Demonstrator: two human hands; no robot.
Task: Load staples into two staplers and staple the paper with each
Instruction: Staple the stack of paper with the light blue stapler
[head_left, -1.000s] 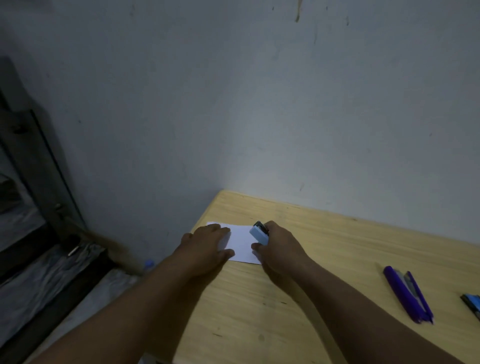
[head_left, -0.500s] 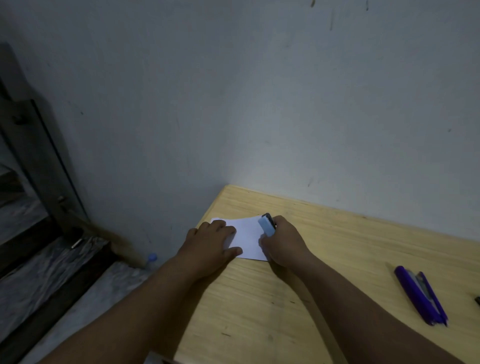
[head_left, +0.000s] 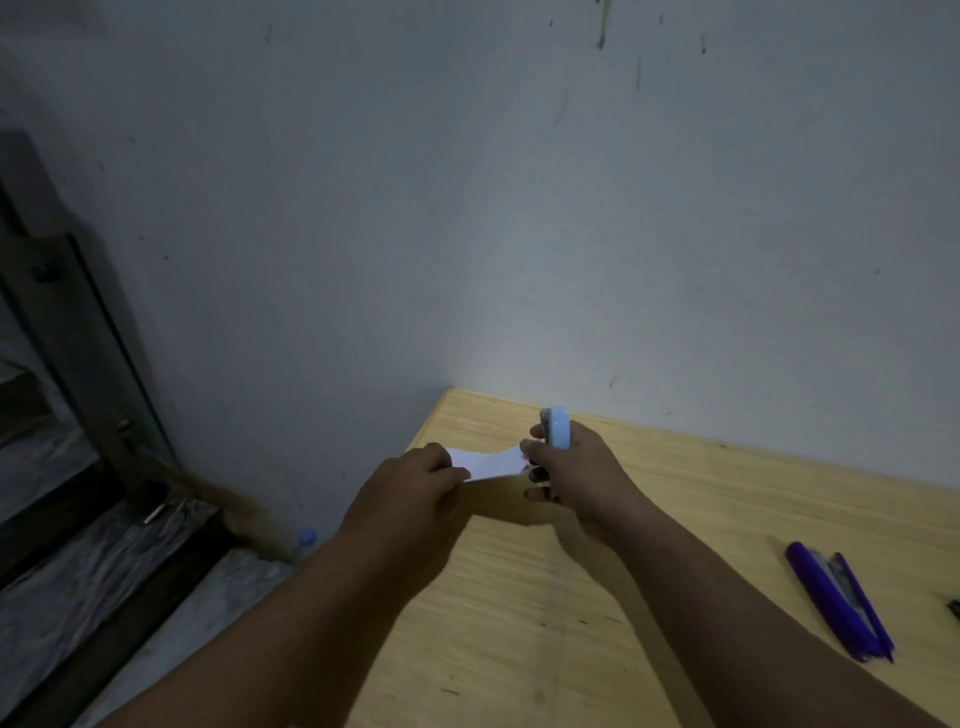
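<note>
A small white paper (head_left: 488, 462) is held up above the far left corner of the wooden table (head_left: 649, 545). My left hand (head_left: 410, 493) pinches its left end. My right hand (head_left: 576, 467) grips a light blue stapler (head_left: 557, 427), held upright, at the paper's right end. A purple stapler (head_left: 836, 600) lies hinged open on the table to the right, away from both hands.
A grey wall stands right behind the table. The table's left edge drops to a dim floor with dark wooden boards (head_left: 78, 545) and a bottle with a blue cap (head_left: 305, 538). A small dark object (head_left: 954, 607) sits at the right frame edge.
The paper lay flat under both hands; now both hands have lifted it off the table. The blue stapler has turned upright in my right hand.
</note>
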